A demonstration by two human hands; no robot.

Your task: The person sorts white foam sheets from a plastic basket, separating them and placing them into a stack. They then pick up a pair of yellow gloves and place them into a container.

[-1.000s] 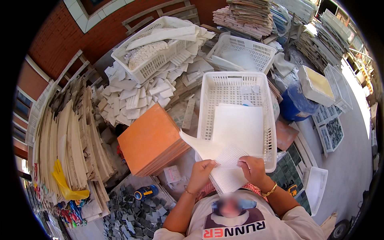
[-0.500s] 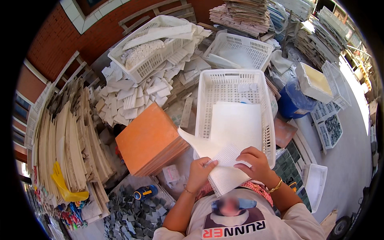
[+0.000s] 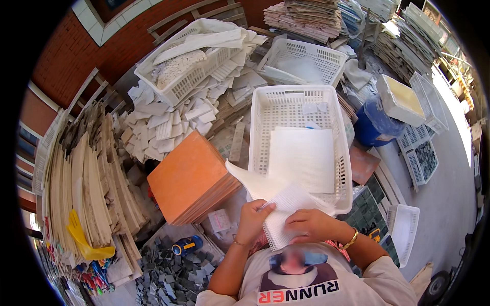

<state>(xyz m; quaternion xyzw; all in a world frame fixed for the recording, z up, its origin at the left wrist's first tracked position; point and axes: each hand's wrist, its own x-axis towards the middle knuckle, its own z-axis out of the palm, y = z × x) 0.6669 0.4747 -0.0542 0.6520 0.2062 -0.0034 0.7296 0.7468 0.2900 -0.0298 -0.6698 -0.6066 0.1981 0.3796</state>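
My left hand [image 3: 254,220] pinches the left edge of a white mesh sheet [image 3: 275,230] between thumb and fingers. The sheet lies across my lap, its upper part merging with a pale sheet [image 3: 245,178] that curls up over the crate's near left corner. My right hand [image 3: 312,224] rests on the mesh, fingers stretched to the left, with a gap between fingers and thumb. Just beyond my hands is a white plastic crate [image 3: 345,153]. A stack of smooth white sheets [image 3: 302,158] lies inside it, with small clear pieces [image 3: 314,107] at its far end.
Orange square tiles [image 3: 189,178] are stacked to the left. Near my left elbow lie a blue-yellow can [image 3: 187,246] and loose dark tile chips [image 3: 171,275]. Wooden boards [image 3: 92,183] lean farther left. A blue barrel [image 3: 375,122] and dark green tiles [image 3: 365,211] are on the right.
My right hand has moved left and slightly down across the mesh, and its raised fingers now lie on the sheet. The left hand keeps its pinch on the edge.
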